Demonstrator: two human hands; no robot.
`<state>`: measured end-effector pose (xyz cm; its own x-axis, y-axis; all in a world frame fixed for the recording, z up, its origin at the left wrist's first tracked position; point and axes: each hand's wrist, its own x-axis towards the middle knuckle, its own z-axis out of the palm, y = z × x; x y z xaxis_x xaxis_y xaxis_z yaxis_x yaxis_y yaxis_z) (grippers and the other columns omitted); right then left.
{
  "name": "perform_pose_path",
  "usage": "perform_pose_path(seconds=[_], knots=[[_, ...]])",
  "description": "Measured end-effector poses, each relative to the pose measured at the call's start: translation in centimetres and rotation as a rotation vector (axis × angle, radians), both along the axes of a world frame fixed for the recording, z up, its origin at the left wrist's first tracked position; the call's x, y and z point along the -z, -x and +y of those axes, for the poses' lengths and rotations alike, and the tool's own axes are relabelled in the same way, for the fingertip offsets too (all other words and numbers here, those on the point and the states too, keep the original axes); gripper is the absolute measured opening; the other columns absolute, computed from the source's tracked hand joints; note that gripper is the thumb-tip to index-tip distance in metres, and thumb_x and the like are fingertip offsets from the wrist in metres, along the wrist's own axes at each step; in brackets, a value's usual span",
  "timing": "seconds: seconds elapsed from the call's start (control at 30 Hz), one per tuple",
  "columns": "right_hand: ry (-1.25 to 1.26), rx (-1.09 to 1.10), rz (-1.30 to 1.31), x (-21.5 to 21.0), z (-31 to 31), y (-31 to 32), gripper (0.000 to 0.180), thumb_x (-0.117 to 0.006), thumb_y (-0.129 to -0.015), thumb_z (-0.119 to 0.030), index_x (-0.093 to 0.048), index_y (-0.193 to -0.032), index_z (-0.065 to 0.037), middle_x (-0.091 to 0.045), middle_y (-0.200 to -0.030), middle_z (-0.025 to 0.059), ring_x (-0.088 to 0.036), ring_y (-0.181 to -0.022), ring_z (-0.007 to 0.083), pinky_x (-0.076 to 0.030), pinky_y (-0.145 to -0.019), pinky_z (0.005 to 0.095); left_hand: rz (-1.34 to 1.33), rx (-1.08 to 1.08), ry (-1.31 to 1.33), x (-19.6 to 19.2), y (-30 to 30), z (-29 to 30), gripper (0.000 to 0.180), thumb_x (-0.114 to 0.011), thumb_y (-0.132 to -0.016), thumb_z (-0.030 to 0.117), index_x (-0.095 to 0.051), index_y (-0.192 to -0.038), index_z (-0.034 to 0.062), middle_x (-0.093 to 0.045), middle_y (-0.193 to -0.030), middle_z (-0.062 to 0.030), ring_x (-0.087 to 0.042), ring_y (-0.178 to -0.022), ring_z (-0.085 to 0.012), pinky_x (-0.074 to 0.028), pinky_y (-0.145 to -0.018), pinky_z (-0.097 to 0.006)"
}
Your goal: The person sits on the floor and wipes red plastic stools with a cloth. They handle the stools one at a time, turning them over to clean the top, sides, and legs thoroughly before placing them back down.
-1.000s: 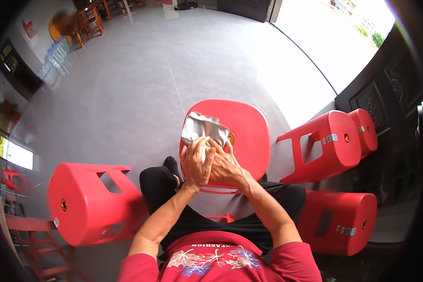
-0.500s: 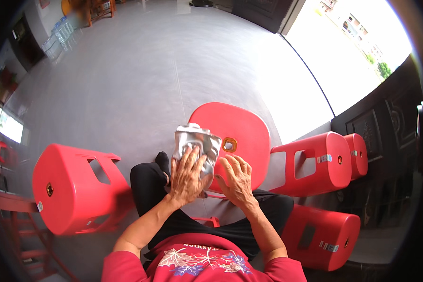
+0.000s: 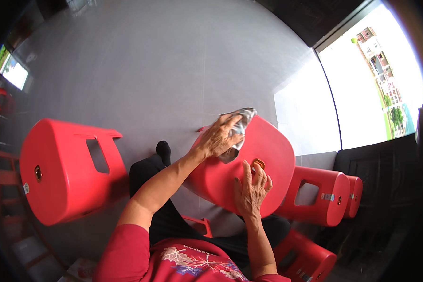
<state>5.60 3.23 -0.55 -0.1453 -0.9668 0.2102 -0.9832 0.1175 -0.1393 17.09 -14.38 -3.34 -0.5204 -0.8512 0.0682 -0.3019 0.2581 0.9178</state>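
A red plastic stool (image 3: 268, 150) stands in front of my knees, its flat seat facing me. My left hand (image 3: 218, 136) presses a crumpled grey cloth (image 3: 239, 123) onto the far left part of the seat, fingers closed over it. Flat on the near part of the seat lies my right hand (image 3: 251, 190), fingers spread, just beside the small hole in the seat's middle. My black-clad leg and sock (image 3: 163, 151) stretch out to the left of the stool.
A large red stool (image 3: 66, 169) lies on its side at my left. More red stools (image 3: 322, 195) lie stacked on their sides at my right, one (image 3: 310, 261) lower down. Grey floor spreads ahead; a bright doorway (image 3: 371, 89) opens at the right.
My left hand has slid with the cloth toward the far left edge of the seat. My right hand has drawn back and stays flat on the seat. The view tilted down and left.
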Motion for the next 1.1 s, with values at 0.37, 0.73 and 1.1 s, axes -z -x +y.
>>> perform_pose_path(seconds=[0.37,0.73,1.1], knots=[[-0.140,-0.029,-0.030,-1.4,-0.7,0.0,0.050,-0.060,-0.081,-0.020,-0.051,-0.128,-0.006,-0.042,-0.130,0.0194,-0.040,-0.119,0.0330,-0.022,-0.103,0.0499,0.558,0.274,-0.771,7.0,1.3,-7.6,0.048,-0.049,-0.093,0.042,-0.057,-0.117,0.0020,-0.056,-0.118,-0.0093,-0.056,-0.103,-0.0164,-0.048,-0.086,-0.028],[-0.251,0.004,-0.109,-1.3,-0.2,0.7,0.054,-0.066,-0.071,-0.027,-0.056,-0.120,-0.006,-0.043,-0.127,0.0238,-0.042,-0.118,0.0350,-0.023,-0.101,0.0554,0.793,0.238,-1.173,19.3,2.3,-11.0,0.042,-0.052,-0.092,0.035,-0.055,-0.119,0.0039,-0.057,-0.111,-0.0066,-0.057,-0.095,-0.0138,-0.049,-0.079,-0.025],[-0.193,-0.006,-0.149,-2.2,-1.9,0.6,0.053,-0.064,-0.081,-0.027,-0.053,-0.128,-0.005,-0.042,-0.132,0.0252,-0.036,-0.123,0.0388,-0.024,-0.102,0.0543,0.965,0.244,-1.289,22.9,2.8,-13.0,0.037,-0.055,-0.092,0.028,-0.053,-0.121,0.0057,-0.058,-0.105,-0.0039,-0.057,-0.088,-0.0112,-0.049,-0.071,-0.021]])
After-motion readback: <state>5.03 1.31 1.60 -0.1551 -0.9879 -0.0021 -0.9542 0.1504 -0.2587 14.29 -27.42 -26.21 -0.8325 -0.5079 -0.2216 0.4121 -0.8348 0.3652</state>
